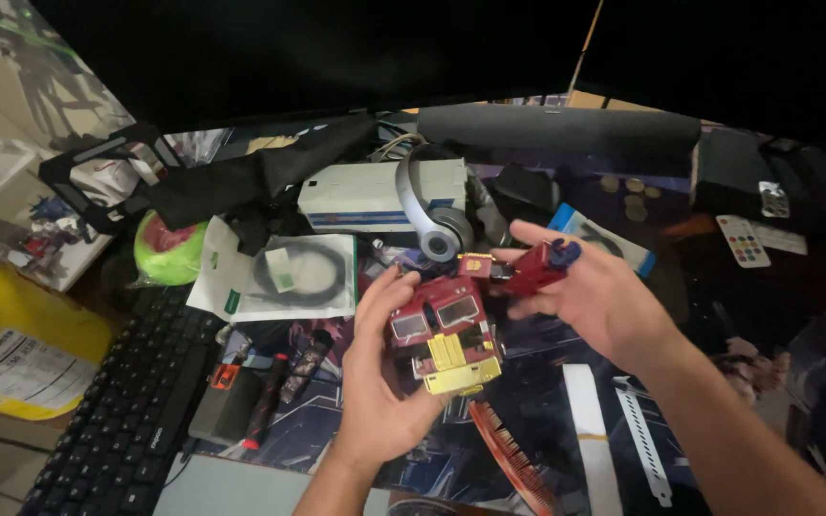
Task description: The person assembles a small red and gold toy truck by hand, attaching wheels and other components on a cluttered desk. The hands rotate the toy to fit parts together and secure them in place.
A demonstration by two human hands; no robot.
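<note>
two hands grip a red and gold toy robot [446,334] above a cluttered surface [547,401]: left hand [380,377] clasps its body, right hand [590,291] pinches its red arm.

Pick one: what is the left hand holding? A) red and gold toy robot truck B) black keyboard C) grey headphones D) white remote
A: the left hand cups the red and gold toy robot truck from below, while the right hand grips a red arm part of it. The headphones, keyboard and remote lie untouched on the desk.
</note>
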